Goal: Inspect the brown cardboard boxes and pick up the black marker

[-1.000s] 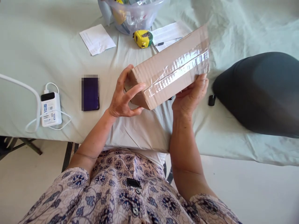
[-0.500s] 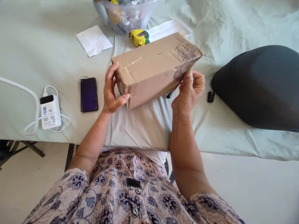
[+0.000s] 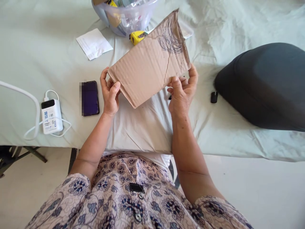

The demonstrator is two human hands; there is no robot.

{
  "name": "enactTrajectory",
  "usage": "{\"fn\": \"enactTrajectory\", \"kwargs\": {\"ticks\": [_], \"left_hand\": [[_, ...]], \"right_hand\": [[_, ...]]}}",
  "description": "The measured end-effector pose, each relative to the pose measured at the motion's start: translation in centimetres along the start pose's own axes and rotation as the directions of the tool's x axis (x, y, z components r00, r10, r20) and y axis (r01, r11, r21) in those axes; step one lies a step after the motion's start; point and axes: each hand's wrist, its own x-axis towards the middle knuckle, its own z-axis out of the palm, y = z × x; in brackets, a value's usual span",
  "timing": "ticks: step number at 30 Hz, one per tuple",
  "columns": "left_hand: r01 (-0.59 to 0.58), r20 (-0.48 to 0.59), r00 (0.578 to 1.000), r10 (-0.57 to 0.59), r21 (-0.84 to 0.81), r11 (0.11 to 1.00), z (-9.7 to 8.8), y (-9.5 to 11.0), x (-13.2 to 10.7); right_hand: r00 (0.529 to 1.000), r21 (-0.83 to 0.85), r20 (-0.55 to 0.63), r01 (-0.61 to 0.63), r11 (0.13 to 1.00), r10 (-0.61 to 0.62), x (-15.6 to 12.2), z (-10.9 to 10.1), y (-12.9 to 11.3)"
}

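Head view: the left hand (image 3: 110,97) and the right hand (image 3: 181,97) both grasp the brown rectangular cardboard box (image 3: 145,68), held tilted over the pale-green cloth-covered bench (image 3: 140,133). Left hand grips the left end, thumb uppermost; right hand holds the near long edge, closer to the black-scribbled end. Long axis runs diagonally, near left to far right. Scribbled end points away, right of the translucent lavender plastic basket (image 3: 146,12).
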Motion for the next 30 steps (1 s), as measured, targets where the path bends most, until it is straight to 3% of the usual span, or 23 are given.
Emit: {"fn": "enactTrajectory", "kwargs": {"ticks": [5, 11, 16, 24, 27, 30], "left_hand": [[0.091, -0.011, 0.996, -0.091, -0.008, 0.996, 0.3, 0.0, -0.8], [0.076, -0.083, 0.993, -0.078, -0.031, 0.997, 0.2, -0.6, -1.0], [0.090, -0.125, 0.988, -0.092, -0.020, 0.996, 0.2, -0.8, -0.9], [0.153, -0.116, 0.980, -0.164, -0.100, 0.983, 0.3, -0.5, -0.8], [0.178, -0.102, 0.976, -0.190, -0.115, 0.977, -0.1, -0.3, -0.7], [0.139, -0.070, 0.987, -0.146, -0.092, 0.986, -0.5, -0.2, -0.3]], "right_hand": [[0.996, -0.021, 0.086, 0.023, 0.999, -0.022, -1.4, 1.2, 0.1], [0.964, -0.074, 0.265, 0.014, 0.997, 0.006, -4.4, 3.2, -1.4], [0.928, -0.141, 0.372, 0.091, 0.986, -0.032, -5.5, 3.5, -1.7], [0.933, -0.228, 0.348, 0.182, 0.957, -0.094, -5.4, 3.3, -1.8], [0.931, -0.203, 0.343, 0.201, 0.958, -0.123, -5.2, 3.0, -2.0], [0.955, -0.140, 0.261, 0.182, 0.973, -0.141, -4.7, 2.8, -1.9]]}}
